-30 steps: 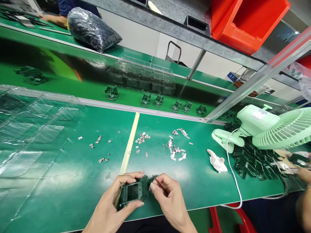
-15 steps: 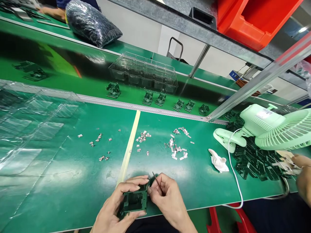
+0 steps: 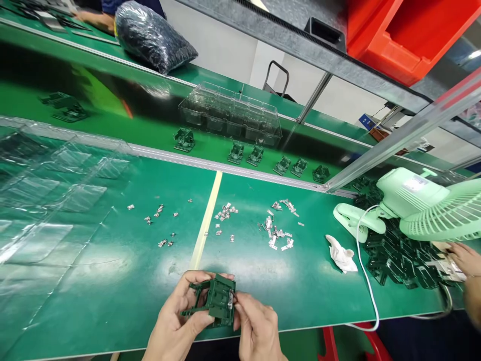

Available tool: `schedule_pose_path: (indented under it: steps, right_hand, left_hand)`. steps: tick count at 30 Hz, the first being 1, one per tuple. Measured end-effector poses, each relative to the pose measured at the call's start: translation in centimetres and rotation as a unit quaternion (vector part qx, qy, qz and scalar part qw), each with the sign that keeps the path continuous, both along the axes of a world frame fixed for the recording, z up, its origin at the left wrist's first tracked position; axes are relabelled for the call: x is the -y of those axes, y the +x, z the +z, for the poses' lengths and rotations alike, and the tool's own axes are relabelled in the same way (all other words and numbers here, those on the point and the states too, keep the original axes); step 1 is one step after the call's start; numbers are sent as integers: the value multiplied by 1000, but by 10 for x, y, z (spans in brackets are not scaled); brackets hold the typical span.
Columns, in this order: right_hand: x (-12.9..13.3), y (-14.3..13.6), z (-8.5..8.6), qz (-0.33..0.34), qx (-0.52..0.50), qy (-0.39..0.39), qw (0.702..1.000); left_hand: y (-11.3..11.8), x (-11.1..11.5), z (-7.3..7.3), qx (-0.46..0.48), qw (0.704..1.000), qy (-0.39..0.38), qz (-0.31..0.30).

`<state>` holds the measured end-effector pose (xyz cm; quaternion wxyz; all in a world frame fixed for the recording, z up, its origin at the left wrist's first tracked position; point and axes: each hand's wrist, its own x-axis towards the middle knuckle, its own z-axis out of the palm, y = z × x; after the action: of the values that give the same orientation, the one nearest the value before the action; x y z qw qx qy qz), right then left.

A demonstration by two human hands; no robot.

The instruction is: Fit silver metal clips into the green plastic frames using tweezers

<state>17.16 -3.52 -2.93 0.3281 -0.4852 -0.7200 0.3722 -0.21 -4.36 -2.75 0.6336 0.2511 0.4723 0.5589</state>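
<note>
A dark green plastic housing (image 3: 221, 298) with an open frame sits tilted in my left hand (image 3: 178, 316), its fingers and thumb wrapped around the left side. A small silvery metal piece (image 3: 230, 300) shows on the housing's right face. Right beside that piece, my right hand (image 3: 257, 321) is closed in a pinch at the housing's edge. The thin dark stick-like tool in it is mostly hidden behind the fingers. Small metal clips (image 3: 226, 212) and flat metal strips (image 3: 276, 233) lie in loose groups on the green table beyond both hands.
Clear plastic trays (image 3: 71, 195) cover the left side. More green housings (image 3: 255, 155) line the back ledge. At right are a crumpled white cloth (image 3: 341, 254), a clip-on fan (image 3: 413, 195) with a white cable, piled dark parts (image 3: 398, 255) and another person's hand (image 3: 468, 260).
The housing has turned in my left hand, so a face with a metal piece now shows. My right hand has moved against that face, and its tool is largely out of sight.
</note>
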Motion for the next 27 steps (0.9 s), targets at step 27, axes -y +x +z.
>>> schedule_pose_path:
  steps: [27]
  right_hand:
    - [-117,0,5,24,257,153,954]
  left_hand:
    - [-12,-10,-32,-412,902,118,-60]
